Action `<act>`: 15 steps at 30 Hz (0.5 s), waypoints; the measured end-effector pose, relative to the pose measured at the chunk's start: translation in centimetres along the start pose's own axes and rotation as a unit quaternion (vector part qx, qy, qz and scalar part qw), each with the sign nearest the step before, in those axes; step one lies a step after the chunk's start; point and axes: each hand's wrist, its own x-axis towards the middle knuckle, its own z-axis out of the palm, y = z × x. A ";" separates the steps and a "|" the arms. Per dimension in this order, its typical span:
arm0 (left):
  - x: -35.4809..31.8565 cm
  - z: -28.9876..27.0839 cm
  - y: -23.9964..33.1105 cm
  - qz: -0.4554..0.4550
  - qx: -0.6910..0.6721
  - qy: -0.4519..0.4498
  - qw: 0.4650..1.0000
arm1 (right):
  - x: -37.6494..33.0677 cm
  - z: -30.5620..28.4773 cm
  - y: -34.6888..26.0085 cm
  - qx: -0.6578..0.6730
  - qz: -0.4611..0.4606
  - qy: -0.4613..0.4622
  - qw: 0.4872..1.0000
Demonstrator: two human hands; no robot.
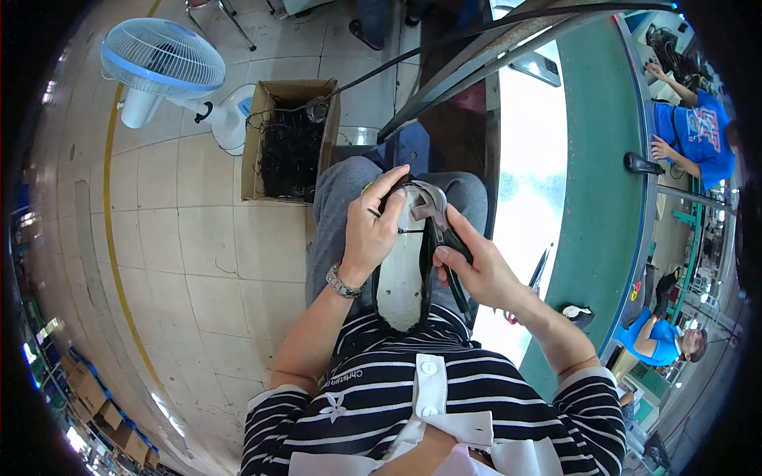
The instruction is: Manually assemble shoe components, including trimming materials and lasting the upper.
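Observation:
A black shoe upper [379,274] is stretched over a last, with its white sole side [401,278] facing up, upright along my lap. My left hand [371,234] is closed on the far left edge of this shoe, fingers bent over the rim near the toe. My right hand [480,266] grips the black handles of a pair of lasting pliers [435,208]. Their grey metal head lies over the toe end, at the right edge of the upper. Exactly what the jaws pinch is hidden.
A cardboard box [249,151] of black items stands on the tiled floor beyond my left knee, beside a white and blue fan [163,59]. To the right runs a green worktable [591,222] with a black shoe [641,164] on it. Two co-workers in blue [702,135] sit across it.

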 end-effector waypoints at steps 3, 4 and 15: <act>0.0 -0.1 0.2 -0.010 -0.009 -0.004 1.000 | -0.1 1.0 0.8 -0.085 -0.051 0.052 0.994; 0.1 -0.3 0.3 -0.016 -0.018 -0.014 1.000 | -0.1 1.3 1.0 -0.095 -0.055 0.061 0.992; 0.9 -0.5 -0.1 -0.053 -0.114 0.005 0.992 | -1.0 -1.5 -2.9 -0.231 -0.019 0.005 0.973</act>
